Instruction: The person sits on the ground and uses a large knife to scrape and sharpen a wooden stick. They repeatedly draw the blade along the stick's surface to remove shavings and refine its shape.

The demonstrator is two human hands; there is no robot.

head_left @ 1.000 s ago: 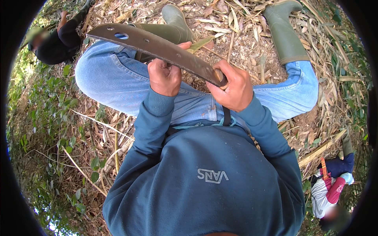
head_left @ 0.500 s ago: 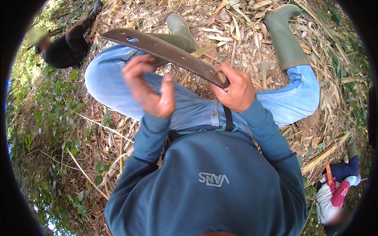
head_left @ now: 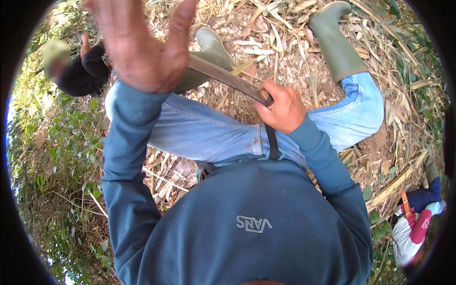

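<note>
My right hand [head_left: 284, 107] is closed round the handle end of a machete [head_left: 225, 77], in front of my lap. Its dark, flat blade slants up and to the left, and the far part is hidden behind my left hand [head_left: 145, 54]. That hand is raised close to the view, fingers stretched out and slightly smeared, thumb apart, holding nothing. Whether it touches the blade I cannot tell. Below the machete are my legs in light blue jeans [head_left: 199, 126], with a dark strap [head_left: 271, 142] hanging by the right hand.
My green rubber boots [head_left: 339, 52] rest on ground strewn with dry leaves [head_left: 266, 47]. A person in dark clothes [head_left: 85, 71] is at the far left, another with a red sleeve [head_left: 420, 227] at the lower right. Green plants [head_left: 71, 123] grow on the left; a pale stalk [head_left: 396, 183] lies at right.
My left hand has moved up and toward the view from beside the blade, and now covers the blade's far part. My right hand keeps its hold on the machete.
</note>
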